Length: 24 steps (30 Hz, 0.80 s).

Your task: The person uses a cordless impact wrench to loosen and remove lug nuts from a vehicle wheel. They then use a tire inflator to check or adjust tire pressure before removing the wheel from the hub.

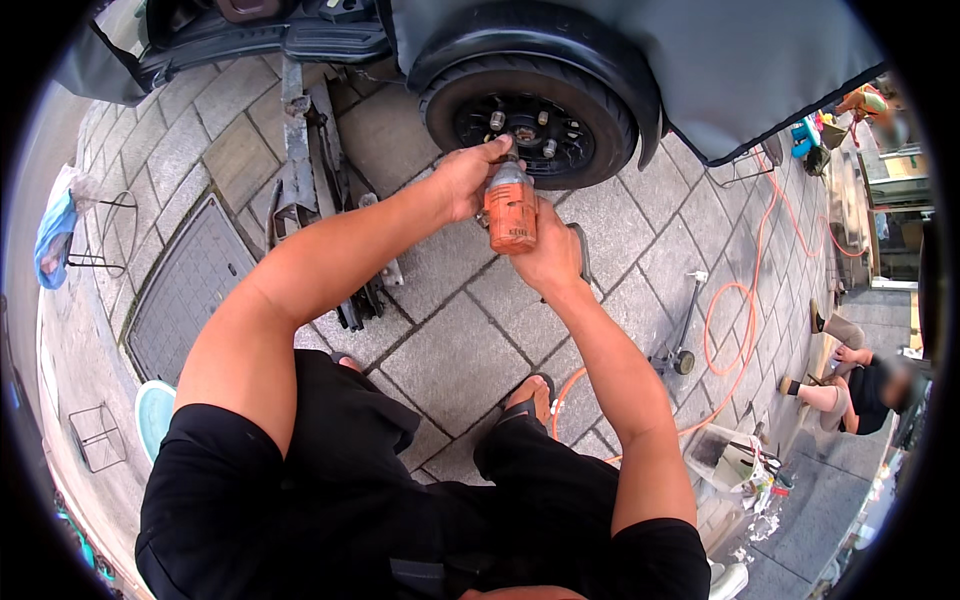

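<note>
An orange and grey air impact wrench (513,215) points away from me at a black vehicle wheel (478,135). My right hand (550,255) is wrapped round its handle, which the tool body and hand mostly hide. At its front end, my left hand (465,182) is closed, the thumb lying along the nose close to the wheel's hub. Several lug nuts, one a silver nut (497,121), show on the wheel. Whether the wrench's socket sits on a nut cannot be made out, since my left hand covers that spot.
A metal floor jack (298,195) stands left of the wheel. An orange air hose (752,325) curls over the paving at right, beside a wheeled long-handled tool (683,358). A tool bin (722,455) sits lower right. Farther right a person (865,390) is seated.
</note>
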Each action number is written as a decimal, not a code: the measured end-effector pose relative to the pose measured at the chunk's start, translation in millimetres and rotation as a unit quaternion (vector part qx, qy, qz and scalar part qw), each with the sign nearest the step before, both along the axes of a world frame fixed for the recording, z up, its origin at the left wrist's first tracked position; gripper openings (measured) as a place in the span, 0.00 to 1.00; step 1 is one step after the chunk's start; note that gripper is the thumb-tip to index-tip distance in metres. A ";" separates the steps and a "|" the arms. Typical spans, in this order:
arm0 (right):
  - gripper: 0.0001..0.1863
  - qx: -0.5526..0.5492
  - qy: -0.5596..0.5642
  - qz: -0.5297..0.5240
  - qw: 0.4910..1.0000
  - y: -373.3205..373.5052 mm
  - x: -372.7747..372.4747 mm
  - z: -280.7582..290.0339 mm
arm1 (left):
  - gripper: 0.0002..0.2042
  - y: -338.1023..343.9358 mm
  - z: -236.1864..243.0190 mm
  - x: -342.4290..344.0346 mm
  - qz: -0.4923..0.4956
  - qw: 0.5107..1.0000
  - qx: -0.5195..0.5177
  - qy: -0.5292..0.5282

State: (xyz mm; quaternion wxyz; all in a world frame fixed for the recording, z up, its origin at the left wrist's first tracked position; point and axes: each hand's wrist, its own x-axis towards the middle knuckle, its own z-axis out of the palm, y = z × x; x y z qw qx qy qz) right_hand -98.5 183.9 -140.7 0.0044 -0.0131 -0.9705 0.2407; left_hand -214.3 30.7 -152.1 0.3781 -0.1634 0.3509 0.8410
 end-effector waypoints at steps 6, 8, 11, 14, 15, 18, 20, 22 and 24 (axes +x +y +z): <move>0.31 -0.030 0.000 -0.013 0.999 -15.9 4.1 11.2 | 0.17 -9.4 8.2 5.6 0.015 0.999 0.016 0.026; 0.29 -0.014 0.028 0.007 0.999 -16.9 1.8 6.8 | 0.17 -15.4 -0.2 -1.3 0.007 0.999 -0.009 0.035; 0.26 -0.005 0.059 0.024 0.998 -11.5 1.5 7.1 | 0.16 -14.1 -0.2 -3.3 0.008 0.999 -0.039 0.029; 0.23 -0.002 0.060 0.037 0.998 -4.8 4.2 3.2 | 0.15 -3.7 -1.6 -9.0 -0.027 0.993 -0.113 0.035; 0.22 0.013 0.057 0.032 0.998 1.6 3.8 1.2 | 0.15 -6.5 -4.6 -14.2 -0.049 0.982 -0.169 0.063; 0.21 0.046 0.050 0.042 0.997 -4.9 -1.4 -6.5 | 0.17 -14.7 -6.7 -13.6 -0.034 0.977 -0.194 0.084; 0.22 0.055 0.031 0.035 0.997 -1.8 -3.3 -1.6 | 0.17 -12.5 -0.2 -10.8 -0.038 0.975 -0.199 0.086; 0.22 0.038 0.032 0.037 0.998 3.5 -1.5 -6.0 | 0.19 -2.8 9.5 -0.4 -0.049 0.969 -0.233 0.067; 0.22 0.032 0.011 0.039 0.999 11.5 0.2 -4.6 | 0.22 0.9 7.7 -0.7 -0.074 0.964 -0.251 0.050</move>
